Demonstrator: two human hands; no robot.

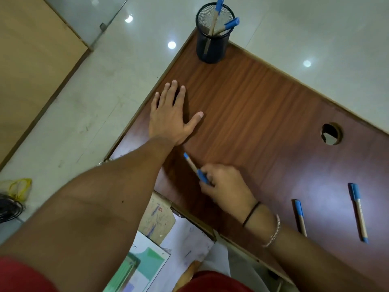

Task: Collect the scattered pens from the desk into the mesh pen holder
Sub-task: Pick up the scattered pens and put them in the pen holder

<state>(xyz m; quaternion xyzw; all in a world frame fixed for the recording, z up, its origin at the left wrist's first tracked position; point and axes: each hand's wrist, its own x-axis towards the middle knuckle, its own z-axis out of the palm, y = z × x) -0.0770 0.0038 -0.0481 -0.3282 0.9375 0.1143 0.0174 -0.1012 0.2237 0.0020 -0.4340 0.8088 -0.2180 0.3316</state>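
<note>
A round cable hole (331,134) is cut through the brown wooden top near its far right edge, and pale glossy floor tiles (294,28) beyond it carry bright spots of reflected light. At the far left lies a tan wooden panel (31,60), with a glass pane (88,15) beside it at the top. Lower down, a yellow plastic bag (19,187) and black cables (8,209) sit on the floor at the left edge, while a scribbled piece of cardboard (157,218) and a white box with green print (145,264) lie under the near edge.
</note>
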